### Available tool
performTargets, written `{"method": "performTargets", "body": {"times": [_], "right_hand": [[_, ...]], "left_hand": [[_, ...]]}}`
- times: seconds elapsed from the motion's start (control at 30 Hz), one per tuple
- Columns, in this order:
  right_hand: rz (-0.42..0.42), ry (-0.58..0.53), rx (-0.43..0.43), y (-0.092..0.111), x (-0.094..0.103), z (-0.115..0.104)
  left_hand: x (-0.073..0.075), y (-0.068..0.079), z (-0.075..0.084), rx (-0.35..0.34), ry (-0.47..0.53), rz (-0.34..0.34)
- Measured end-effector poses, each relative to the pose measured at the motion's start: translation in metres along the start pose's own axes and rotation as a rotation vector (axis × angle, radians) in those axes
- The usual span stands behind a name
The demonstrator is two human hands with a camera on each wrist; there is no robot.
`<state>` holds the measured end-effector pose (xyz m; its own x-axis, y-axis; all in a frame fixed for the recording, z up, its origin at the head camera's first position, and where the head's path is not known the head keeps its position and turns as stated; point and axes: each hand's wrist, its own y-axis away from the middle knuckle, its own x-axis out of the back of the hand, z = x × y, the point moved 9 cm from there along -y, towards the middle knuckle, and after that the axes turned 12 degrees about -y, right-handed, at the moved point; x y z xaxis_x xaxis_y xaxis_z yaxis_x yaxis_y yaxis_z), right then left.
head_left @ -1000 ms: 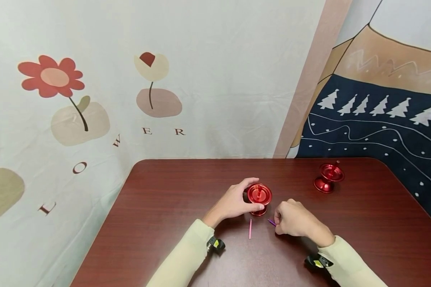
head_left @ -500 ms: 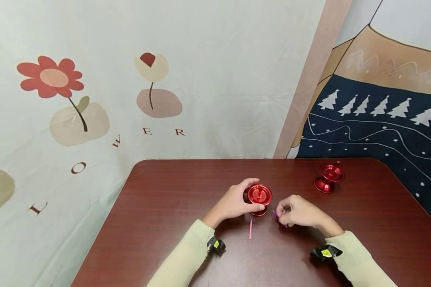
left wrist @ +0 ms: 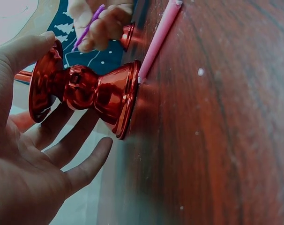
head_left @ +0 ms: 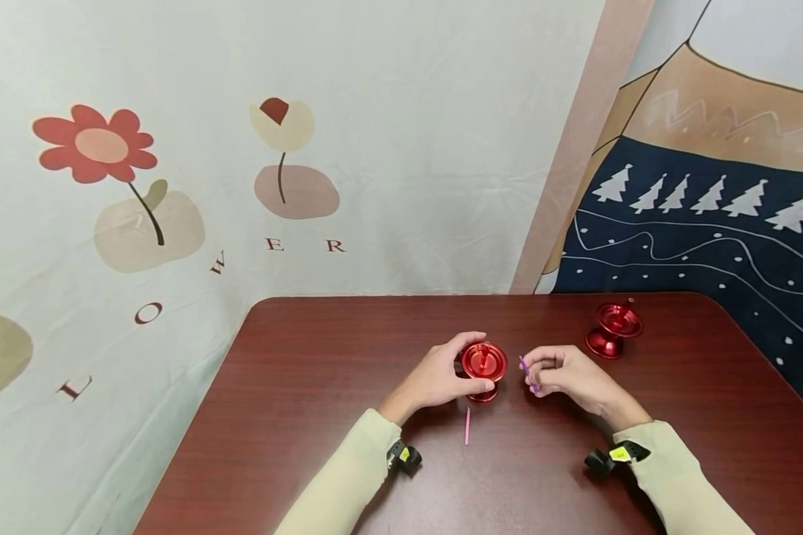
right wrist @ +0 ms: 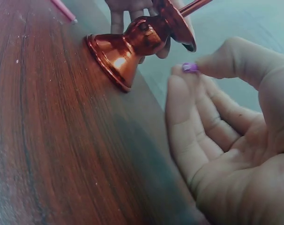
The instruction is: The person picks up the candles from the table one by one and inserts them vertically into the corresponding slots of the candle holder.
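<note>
My left hand (head_left: 442, 375) grips a shiny red metal candle holder (head_left: 484, 360) by its dish, thumb on the near side and index finger on the far side. The holder stands upright on the table, a thin spike rising from its dish. In the left wrist view its waisted stem and flared base (left wrist: 115, 91) show. To its right my right hand (head_left: 572, 379) pinches a thin purple candle (left wrist: 88, 29) between thumb and fingers, raised off the table. Only the purple candle's end (right wrist: 190, 67) shows in the right wrist view. A pink candle (head_left: 467, 426) lies on the table before the holder.
A second red candle holder (head_left: 617, 321) stands farther back on the right of the dark wooden table (head_left: 294, 416). Behind the table's far edge hangs a pale cloth (head_left: 408, 186) printed with flowers, with a dark blue tree print (head_left: 682, 238) at the right.
My right hand has lifted the purple candle off the table and moved away from me, to beside the holder's dish. The left hand and the pink candle stay put.
</note>
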<state>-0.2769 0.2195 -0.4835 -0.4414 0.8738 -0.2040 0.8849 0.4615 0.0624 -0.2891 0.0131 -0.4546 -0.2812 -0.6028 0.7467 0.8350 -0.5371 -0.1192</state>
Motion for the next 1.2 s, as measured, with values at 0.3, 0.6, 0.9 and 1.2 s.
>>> {"method": "performTargets", "body": {"times": [0.3, 0.6, 0.9, 1.2], "right_hand": [[0.085, 0.014, 0.195, -0.002, -0.010, -0.026], [0.173, -0.028, 0.411, 0.000, -0.029, -0.057], [0.323, 0.172, 0.529, 0.015, -0.046, -0.081], [0.345, 0.230, 0.599, 0.021, -0.057, -0.086]], "left_hand": [[-0.003, -0.001, 0.001, 0.008, 0.002, -0.009], [-0.006, -0.001, 0.006, 0.008, 0.026, -0.020], [-0.009, -0.001, 0.012, -0.013, 0.016, -0.017], [-0.013, 0.000, 0.014, -0.020, 0.024, -0.029]]}}
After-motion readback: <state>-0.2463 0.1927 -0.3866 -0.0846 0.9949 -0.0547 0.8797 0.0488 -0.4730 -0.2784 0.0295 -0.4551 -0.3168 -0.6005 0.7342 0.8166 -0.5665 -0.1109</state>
